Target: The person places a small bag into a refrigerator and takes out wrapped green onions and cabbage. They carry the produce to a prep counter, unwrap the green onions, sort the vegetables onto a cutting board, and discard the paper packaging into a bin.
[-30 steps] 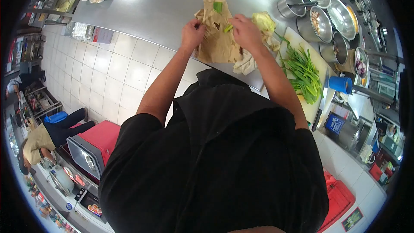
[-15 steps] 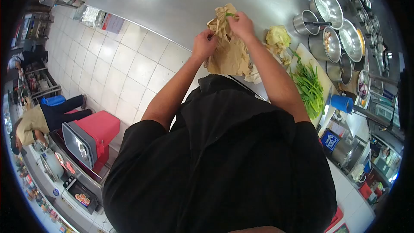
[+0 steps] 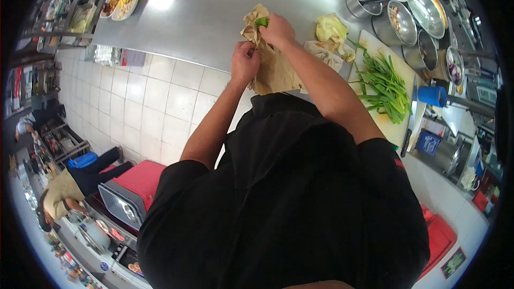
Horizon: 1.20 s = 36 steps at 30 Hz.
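Observation:
Crumpled brown paper (image 3: 276,72), perhaps a bag, hangs over the counter's near edge in front of me. My left hand (image 3: 246,61) is closed on its left edge. At the paper's upper end, the fingers of my right hand (image 3: 277,32) pinch a green leafy piece (image 3: 261,22); its full shape is hidden. Right of the paper lie a pale green cabbage (image 3: 331,28) and a crumpled whitish wrap (image 3: 324,53). Farther right, a heap of long green scallions (image 3: 386,85) rests on a pale cutting board (image 3: 369,45).
A knife (image 3: 410,123) lies along the board's right side near a blue cup (image 3: 431,96). Metal bowls and pots (image 3: 395,24) crowd the right. White dishes of food (image 3: 125,5) stand at the far left of the steel counter (image 3: 203,16). Another person (image 3: 64,190) bends at the left.
The view has turned, so the counter's things appear shifted left. My right hand has moved along the paper's top with the green piece, of which more shows. My left hand keeps its hold.

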Motion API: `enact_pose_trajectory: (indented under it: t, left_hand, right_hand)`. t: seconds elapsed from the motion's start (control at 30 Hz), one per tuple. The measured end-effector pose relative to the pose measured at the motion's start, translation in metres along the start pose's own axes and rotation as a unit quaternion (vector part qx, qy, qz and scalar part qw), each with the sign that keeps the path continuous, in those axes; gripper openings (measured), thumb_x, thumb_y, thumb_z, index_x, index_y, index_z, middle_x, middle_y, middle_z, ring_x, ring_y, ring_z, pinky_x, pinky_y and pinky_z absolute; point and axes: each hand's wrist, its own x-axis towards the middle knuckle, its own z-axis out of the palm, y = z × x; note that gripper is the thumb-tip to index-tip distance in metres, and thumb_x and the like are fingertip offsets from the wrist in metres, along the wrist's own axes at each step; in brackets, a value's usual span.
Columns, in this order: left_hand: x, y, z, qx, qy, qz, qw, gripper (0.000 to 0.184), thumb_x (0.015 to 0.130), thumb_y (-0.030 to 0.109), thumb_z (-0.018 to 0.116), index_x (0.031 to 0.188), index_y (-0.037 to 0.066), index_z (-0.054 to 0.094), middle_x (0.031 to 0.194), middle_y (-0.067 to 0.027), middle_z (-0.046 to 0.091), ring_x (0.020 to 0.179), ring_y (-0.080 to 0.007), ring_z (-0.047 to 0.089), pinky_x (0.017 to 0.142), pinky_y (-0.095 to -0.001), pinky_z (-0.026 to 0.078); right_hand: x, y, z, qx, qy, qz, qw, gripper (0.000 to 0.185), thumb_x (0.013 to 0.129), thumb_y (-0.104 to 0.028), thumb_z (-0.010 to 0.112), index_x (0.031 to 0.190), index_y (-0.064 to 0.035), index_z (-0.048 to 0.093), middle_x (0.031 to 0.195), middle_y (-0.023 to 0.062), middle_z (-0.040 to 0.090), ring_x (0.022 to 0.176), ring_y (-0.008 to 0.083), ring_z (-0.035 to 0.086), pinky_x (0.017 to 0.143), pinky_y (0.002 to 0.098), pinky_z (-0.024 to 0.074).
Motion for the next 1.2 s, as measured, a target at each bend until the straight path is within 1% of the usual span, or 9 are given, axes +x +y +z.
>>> enact_pose_trajectory:
  t: [0.17,0.37,0.47,0.67,0.77,0.87,0.97,1.07,1.2]
  left_hand:
    - [0.003,-0.004,-0.003,-0.014,0.006,0.006,1.0,0.016,0.08,0.007,0.068,0.093,-0.001,0.064,0.092,-0.0141,0.061,0.076,-0.0272,0.063,0.071,-0.0368,0.052]
    - [0.004,-0.022,-0.004,-0.025,-0.008,-0.029,0.999,0.017,0.086,0.011,0.068,0.098,-0.001,0.065,0.087,-0.0094,0.067,0.073,-0.0164,0.063,0.07,-0.0307,0.051]
    - [0.007,-0.025,0.0,-0.047,-0.022,-0.033,0.998,0.016,0.087,0.011,0.067,0.099,0.0,0.066,0.083,-0.0064,0.066,0.072,-0.013,0.061,0.069,-0.0286,0.05]
    - [0.011,-0.013,0.0,-0.07,-0.058,-0.03,0.995,0.014,0.088,0.008,0.066,0.099,-0.001,0.065,0.086,-0.0052,0.067,0.074,-0.0114,0.059,0.069,-0.0271,0.049]
    - [0.01,-0.004,0.003,-0.101,-0.089,-0.013,0.991,0.012,0.086,0.005,0.066,0.097,0.0,0.064,0.098,-0.007,0.067,0.079,-0.0129,0.061,0.071,-0.0278,0.051]
    - [0.009,0.004,0.007,-0.145,-0.125,0.028,0.981,0.011,0.084,-0.001,0.065,0.094,0.0,0.061,0.112,-0.0095,0.064,0.086,-0.0165,0.063,0.073,-0.0294,0.052]
    - [0.009,0.009,0.01,-0.187,-0.168,0.027,0.967,0.01,0.084,-0.004,0.063,0.092,0.0,0.059,0.122,-0.0096,0.062,0.095,-0.0164,0.063,0.076,-0.0289,0.053]
    - [0.004,0.016,0.003,-0.213,-0.191,0.004,0.958,0.009,0.085,-0.004,0.062,0.093,0.0,0.059,0.126,-0.0101,0.06,0.101,-0.0158,0.062,0.079,-0.0284,0.053]
    - [-0.001,0.012,0.001,-0.212,-0.175,-0.016,0.961,0.008,0.085,-0.004,0.061,0.093,0.0,0.059,0.127,-0.0116,0.06,0.108,-0.0181,0.06,0.083,-0.029,0.052]
  right_hand:
    - [0.006,0.013,0.004,0.126,0.033,0.035,0.991,0.041,0.081,-0.033,0.071,0.109,-0.0037,0.066,0.103,0.0174,0.069,0.094,0.0342,0.068,0.084,0.0436,0.0533]
    - [-0.008,0.038,-0.015,0.431,-0.053,0.148,0.888,0.019,0.084,-0.002,0.064,0.102,0.0006,0.069,0.079,0.0126,0.067,0.06,0.0179,0.065,0.054,0.0297,0.0528]
    - [-0.016,0.047,-0.033,0.484,-0.109,0.184,0.849,0.027,0.085,0.004,0.059,0.112,0.0035,0.063,0.074,0.0111,0.064,0.06,0.0153,0.063,0.049,0.0267,0.0501]
    - [-0.054,0.043,-0.074,0.356,-0.028,0.12,0.926,0.051,0.089,0.001,0.059,0.137,-0.0042,0.044,0.089,0.0087,0.061,0.063,0.0153,0.06,0.055,0.0286,0.0504]
    - [-0.051,0.059,-0.048,0.344,-0.058,0.056,0.936,0.053,0.086,-0.008,0.063,0.137,-0.0118,0.049,0.097,0.0136,0.065,0.07,0.02,0.065,0.064,0.0344,0.0543]
    - [-0.044,0.064,-0.028,0.275,-0.042,-0.002,0.96,0.048,0.085,-0.015,0.065,0.131,-0.0122,0.057,0.109,0.0132,0.068,0.084,0.0275,0.069,0.08,0.0385,0.0539]
    - [-0.037,0.067,-0.028,0.208,-0.04,-0.041,0.977,0.039,0.083,-0.018,0.069,0.122,-0.0098,0.064,0.096,0.0123,0.069,0.069,0.0201,0.064,0.068,0.0334,0.0524]
    - [-0.033,0.07,-0.032,0.164,-0.016,-0.022,0.986,0.038,0.083,-0.023,0.068,0.118,-0.0081,0.067,0.101,0.0181,0.07,0.082,0.0267,0.068,0.078,0.0358,0.0528]
    - [-0.04,0.074,-0.03,0.129,0.017,-0.12,0.984,0.036,0.082,-0.024,0.066,0.113,-0.007,0.068,0.107,0.019,0.067,0.095,0.0339,0.066,0.086,0.0395,0.0519]
